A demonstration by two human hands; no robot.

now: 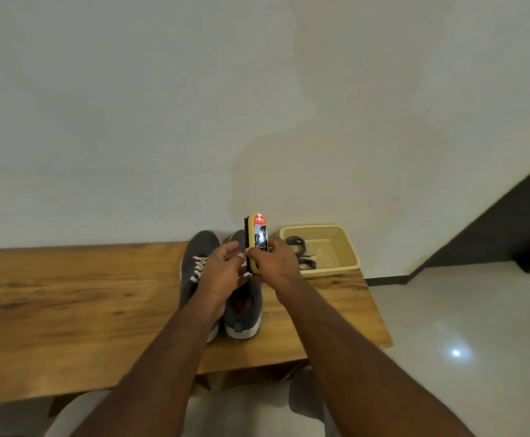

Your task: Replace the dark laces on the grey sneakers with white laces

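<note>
Grey sneakers (pixel 194 266) lie under right hand (pixel 274 263) gripping brush (pixel 256 241).

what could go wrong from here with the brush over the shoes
1. The right hand grips the yellow shoe brush with the red label only by its lower end, right above the grey sneakers; it might slip and smudge the white laces.
2. The beige plastic basket holding the dark laces sits at the wooden table corner; an elbow could knock it off.
</note>
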